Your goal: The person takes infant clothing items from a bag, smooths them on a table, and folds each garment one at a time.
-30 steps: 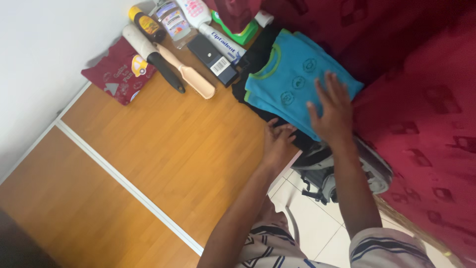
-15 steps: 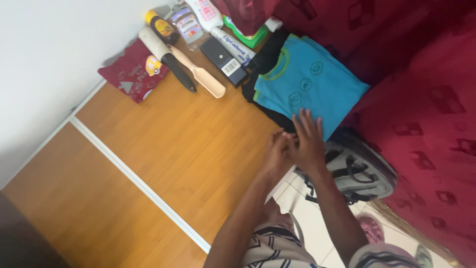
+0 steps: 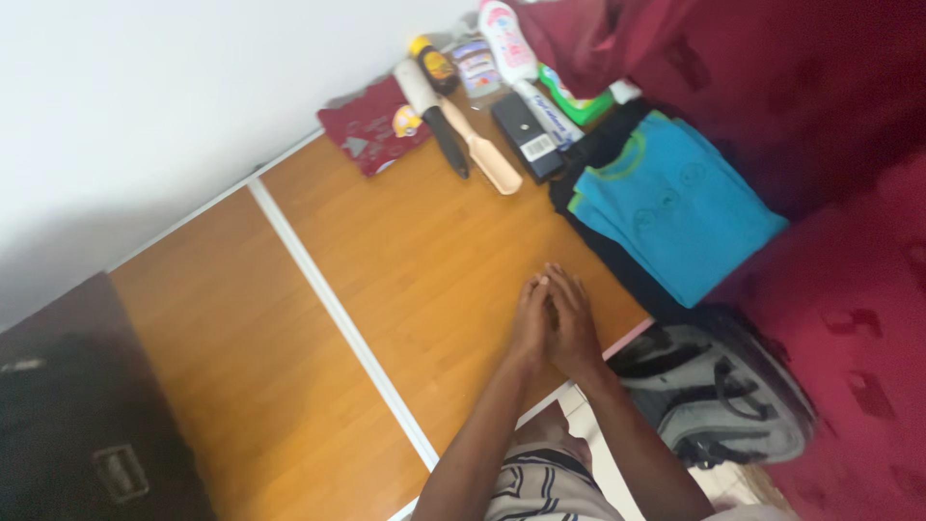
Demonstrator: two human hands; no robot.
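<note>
My left hand (image 3: 531, 316) and my right hand (image 3: 575, 326) are pressed palm to palm above the wooden tabletop (image 3: 415, 260), near its front edge. Their fingers are stretched out and they hold nothing. A folded blue shirt (image 3: 680, 217) with green trim lies to the right of the hands, on top of a folded black garment (image 3: 617, 265). Neither hand touches the clothes.
Along the wall lie a folded maroon cloth (image 3: 371, 125), a lint roller (image 3: 431, 106), a beige brush (image 3: 490, 166), a black box (image 3: 527, 140), a tube and several bottles. A grey backpack (image 3: 719, 391) sits on the floor. Red fabric (image 3: 849, 289) fills the right. A dark case (image 3: 87, 425) stands lower left.
My right hand left the blue shirt and came back to meet my left hand over the table. The view swung left, bringing the dark case into sight.
</note>
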